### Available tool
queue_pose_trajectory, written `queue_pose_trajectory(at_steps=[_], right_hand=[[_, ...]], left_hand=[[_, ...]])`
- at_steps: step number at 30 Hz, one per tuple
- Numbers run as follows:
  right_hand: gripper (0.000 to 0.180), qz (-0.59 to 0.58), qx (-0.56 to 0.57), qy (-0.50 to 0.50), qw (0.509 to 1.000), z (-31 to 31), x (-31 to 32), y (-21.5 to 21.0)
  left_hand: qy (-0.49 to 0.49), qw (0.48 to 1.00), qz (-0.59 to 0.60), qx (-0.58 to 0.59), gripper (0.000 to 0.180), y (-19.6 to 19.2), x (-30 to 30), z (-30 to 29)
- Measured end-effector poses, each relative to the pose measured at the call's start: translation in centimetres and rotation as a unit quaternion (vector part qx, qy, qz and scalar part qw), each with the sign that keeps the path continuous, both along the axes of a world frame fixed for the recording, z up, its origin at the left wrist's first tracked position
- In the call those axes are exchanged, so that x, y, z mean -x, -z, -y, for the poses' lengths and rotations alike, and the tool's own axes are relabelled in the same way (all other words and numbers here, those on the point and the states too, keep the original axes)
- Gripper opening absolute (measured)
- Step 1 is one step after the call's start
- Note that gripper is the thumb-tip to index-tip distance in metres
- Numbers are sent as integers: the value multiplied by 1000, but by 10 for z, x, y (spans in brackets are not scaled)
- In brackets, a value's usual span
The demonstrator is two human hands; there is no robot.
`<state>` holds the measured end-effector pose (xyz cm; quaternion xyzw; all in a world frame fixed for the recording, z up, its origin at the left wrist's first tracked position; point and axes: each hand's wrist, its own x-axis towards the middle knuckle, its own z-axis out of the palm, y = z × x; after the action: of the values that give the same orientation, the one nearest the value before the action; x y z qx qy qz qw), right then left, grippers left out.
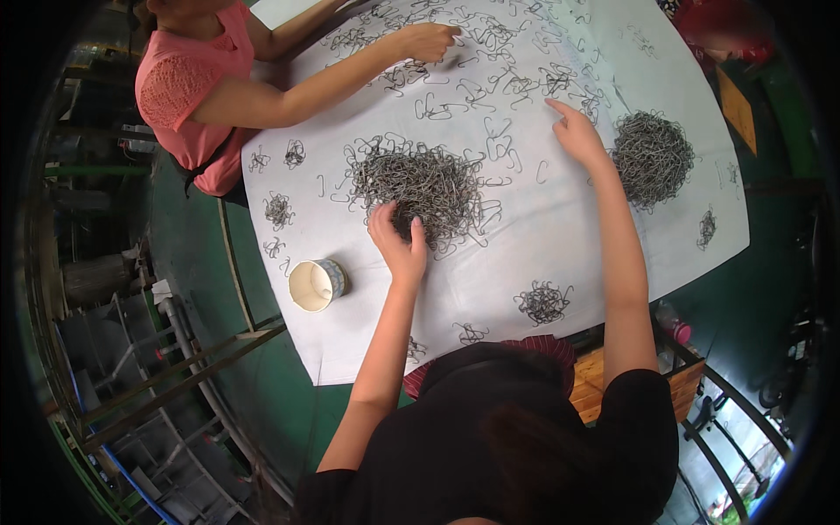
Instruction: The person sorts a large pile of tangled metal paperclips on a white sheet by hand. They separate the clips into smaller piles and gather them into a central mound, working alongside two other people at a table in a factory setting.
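Wire hooks (429, 179), nearby cup (339, 278), co-worker's arm (346, 80)

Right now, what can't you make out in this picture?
All in the head view:
- Left hand: its curled fingers hide whether it grips any hooks.
- Far hand of the co-worker: cut off by the top edge.
- Red thing, upper right: too blurred to identify.
- Bottom of the large pile: covered by the hooks above.

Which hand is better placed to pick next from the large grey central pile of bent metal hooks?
Probably the left hand: it is at the near edge of this pile; the right hand points toward scattered hooks elsewhere.
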<state>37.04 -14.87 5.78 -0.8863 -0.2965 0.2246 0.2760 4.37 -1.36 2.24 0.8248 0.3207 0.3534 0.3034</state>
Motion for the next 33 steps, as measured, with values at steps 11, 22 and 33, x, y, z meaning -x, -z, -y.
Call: queue_pose_trajectory(at_steps=[11,22,33], right_hand=[[41,45,38,-78,995,-27,-21,30],[45,39,-27,-14,999,-34,-16,41],[39,-16,-36,-11,999,-11,0,23]], left_hand=[[-19,991,-131,-28,50,9,-4,-8],[-23,989,-138,-47,49,6,-7,-7],[-27,988,-140,-59,48,8,-6,-8]])
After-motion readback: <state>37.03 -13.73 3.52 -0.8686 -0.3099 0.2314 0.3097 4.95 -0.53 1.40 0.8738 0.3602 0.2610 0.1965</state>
